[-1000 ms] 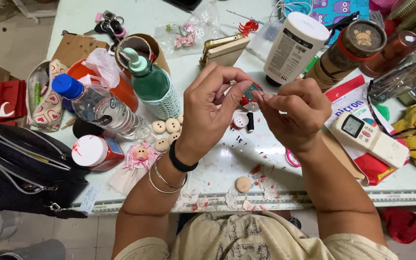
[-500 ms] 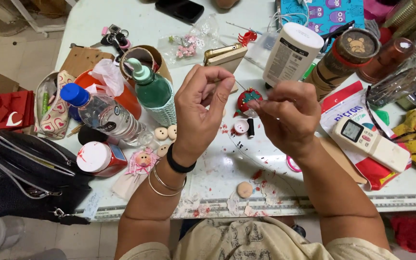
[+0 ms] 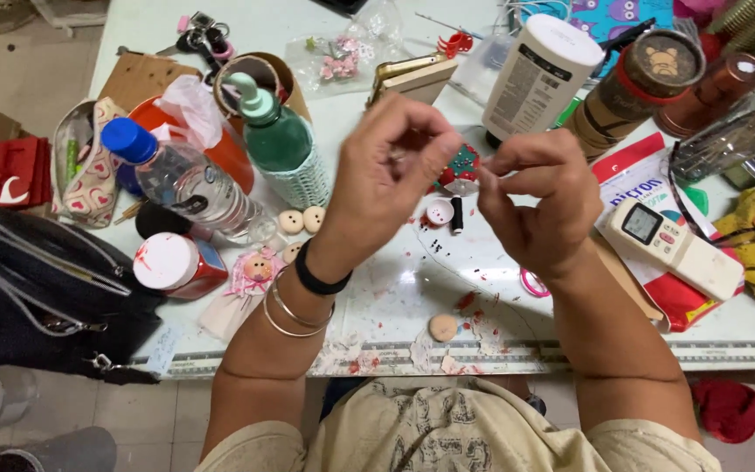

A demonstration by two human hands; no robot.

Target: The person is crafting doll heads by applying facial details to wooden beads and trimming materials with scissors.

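Both my hands are raised over a cluttered craft table (image 3: 395, 297). My left hand (image 3: 386, 179), with a black band and metal bangles on the wrist, pinches thumb and fingertips on a small thin item that I cannot make out. My right hand (image 3: 535, 205) faces it, thumb and forefinger pinched on a fine thread that trails down to the table. Between and below the two hands, a red and green pincushion (image 3: 463, 166) sits on the table. A small white spool (image 3: 439, 212) and a black spool (image 3: 456, 214) lie just under it.
At left stand a blue-capped clear bottle (image 3: 181, 183), a green bottle (image 3: 277, 140), a red-lidded jar (image 3: 176, 265) and a black bag (image 3: 37, 297). A white canister (image 3: 539, 79), a brown tube (image 3: 635, 83) and a white remote (image 3: 670, 245) are at right. Wooden buttons (image 3: 301, 220) lie in the middle.
Both hands have risen and drawn closer to the camera, staying pinched tip to tip. The view has shifted slightly; the table items have not moved.
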